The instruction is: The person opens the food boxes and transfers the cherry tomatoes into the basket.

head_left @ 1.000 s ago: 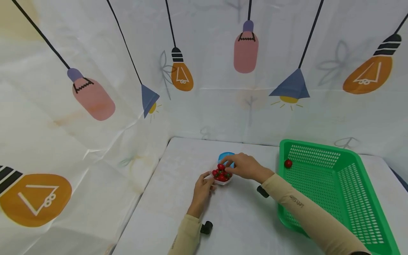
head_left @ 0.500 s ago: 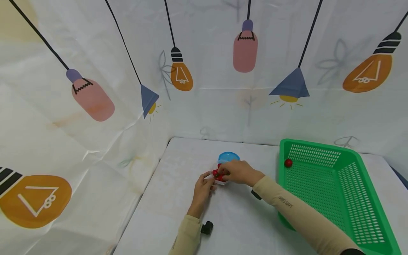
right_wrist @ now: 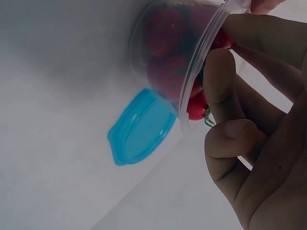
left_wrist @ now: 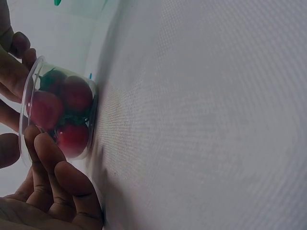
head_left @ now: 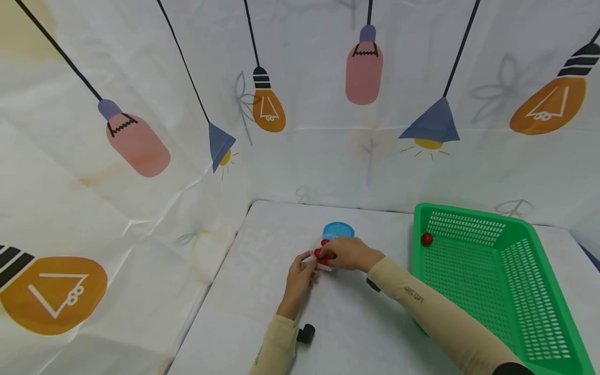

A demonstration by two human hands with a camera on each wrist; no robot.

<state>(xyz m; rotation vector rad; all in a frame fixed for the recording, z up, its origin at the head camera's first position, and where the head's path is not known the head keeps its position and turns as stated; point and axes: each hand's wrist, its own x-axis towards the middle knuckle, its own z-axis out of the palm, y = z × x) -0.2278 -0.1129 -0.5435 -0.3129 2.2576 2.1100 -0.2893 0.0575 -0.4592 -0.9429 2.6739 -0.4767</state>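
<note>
A clear plastic tub [right_wrist: 136,52] of red cherry tomatoes [left_wrist: 72,139] with green stems stands on the white table. My left hand [head_left: 298,281] grips its left side, fingertips against the wall and rim in the left wrist view. From the right, my right hand [head_left: 351,253] reaches over the rim with bent fingers, its fingertips on a cherry tomato [right_wrist: 222,40] at the top; the fingers partly hide that grip. Just behind the tub lies a blue lid [head_left: 338,229], which the right wrist view also shows.
A large green plastic basket [head_left: 461,271] stands on the right of the table, under the right forearm's far side. One cherry tomato [head_left: 426,239] lies in its back left corner. White sheets with printed lamps [head_left: 364,73] hang behind and at the left.
My right hand has come down from above the tub, its fingers now in among the tomatoes, uncovering more of the blue lid. The left hand stays at the tub.
</note>
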